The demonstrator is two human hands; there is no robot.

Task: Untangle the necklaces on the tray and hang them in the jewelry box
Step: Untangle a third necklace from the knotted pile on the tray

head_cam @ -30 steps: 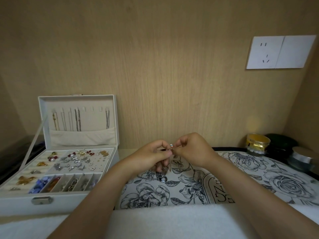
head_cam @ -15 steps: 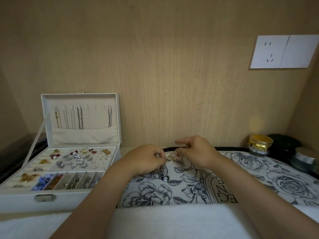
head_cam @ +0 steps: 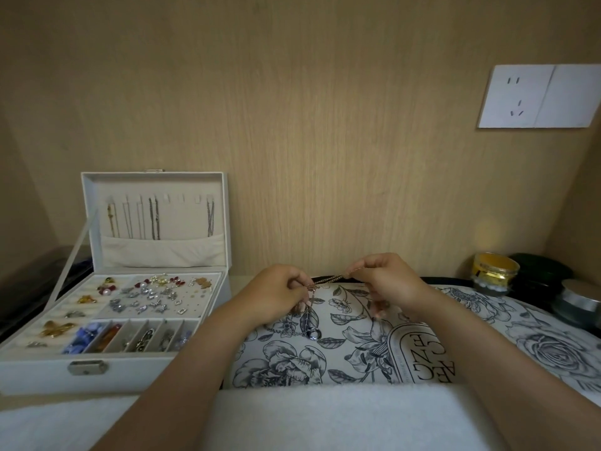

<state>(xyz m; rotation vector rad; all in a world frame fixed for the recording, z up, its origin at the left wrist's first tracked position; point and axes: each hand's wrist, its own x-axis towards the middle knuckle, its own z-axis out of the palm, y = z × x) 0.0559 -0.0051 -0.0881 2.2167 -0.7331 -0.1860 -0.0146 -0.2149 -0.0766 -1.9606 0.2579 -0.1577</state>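
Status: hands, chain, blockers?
Left hand, right hand both pinching gold chain, stretched between them over tray. Ring pendant below left hand. Jewelry box open; nothing blocking.

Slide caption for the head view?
Left hand and right hand pinch a gold chain over the floral tray; jewelry box open.

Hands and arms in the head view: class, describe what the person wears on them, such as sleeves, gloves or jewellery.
Both are bare. The left hand and right hand have no gloves, and no rings show on the visible fingers. The left forearm and right forearm show no sleeve, watch or bracelet down to the picture's bottom edge.
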